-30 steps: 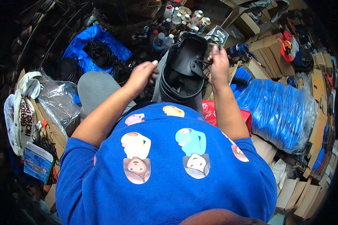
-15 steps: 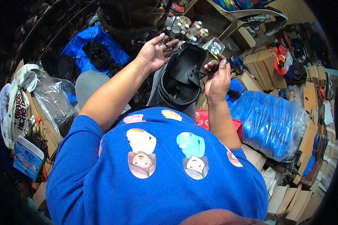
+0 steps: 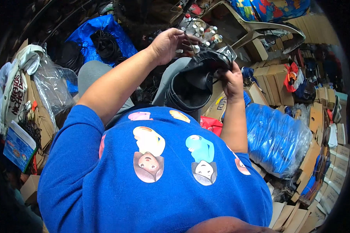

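Note:
A hollow black leather-like piece [image 3: 190, 91], with a rounded body and a raised far edge, rests over my lap between my hands. Its exact kind I cannot make out. My right hand [image 3: 232, 81] is closed on its right upper edge, where a dark strip or cord also shows. Beyond the far left side of the piece, my left hand [image 3: 169, 46] is raised, apart from it. Its fingers stretch right, somewhat blurred, with nothing plainly held in them.
Several small white-capped bottles [image 3: 200, 31] stand ahead. A blue plastic sheet [image 3: 122, 39] with coiled black cords lies far left. On the right are a plastic-wrapped blue bundle [image 3: 276, 136] and stacked cardboard [image 3: 272, 79]. A white cloth bag [image 3: 17, 89] hangs at left.
My left hand has moved a little up and right, and my right hand has moved slightly right and down. The black piece's far edge has tilted and bent toward the right.

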Demonstrator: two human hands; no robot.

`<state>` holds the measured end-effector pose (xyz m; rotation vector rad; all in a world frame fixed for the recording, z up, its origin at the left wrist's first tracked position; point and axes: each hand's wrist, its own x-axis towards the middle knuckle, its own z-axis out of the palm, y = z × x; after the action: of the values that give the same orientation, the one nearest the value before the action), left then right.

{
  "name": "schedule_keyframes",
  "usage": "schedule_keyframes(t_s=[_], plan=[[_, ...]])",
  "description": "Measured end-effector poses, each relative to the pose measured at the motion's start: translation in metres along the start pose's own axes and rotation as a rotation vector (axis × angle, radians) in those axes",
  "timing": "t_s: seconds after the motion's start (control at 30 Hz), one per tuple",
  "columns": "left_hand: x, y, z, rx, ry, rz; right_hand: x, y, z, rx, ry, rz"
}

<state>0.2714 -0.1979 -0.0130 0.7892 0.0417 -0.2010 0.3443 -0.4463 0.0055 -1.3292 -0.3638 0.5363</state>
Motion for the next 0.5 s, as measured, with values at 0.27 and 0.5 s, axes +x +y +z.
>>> schedule_keyframes(t_s=[0.27, 0.5], plan=[[0.049, -0.064, 0.006, 0.731, -0.065, -0.138, -0.019, 0.023, -0.039, 0.417, -0.194, -0.028], [0.025, -0.029, 0.029, 0.84, -0.111, -0.396, -0.027, 0.006, -0.039, 0.398, -0.088, 0.047]])
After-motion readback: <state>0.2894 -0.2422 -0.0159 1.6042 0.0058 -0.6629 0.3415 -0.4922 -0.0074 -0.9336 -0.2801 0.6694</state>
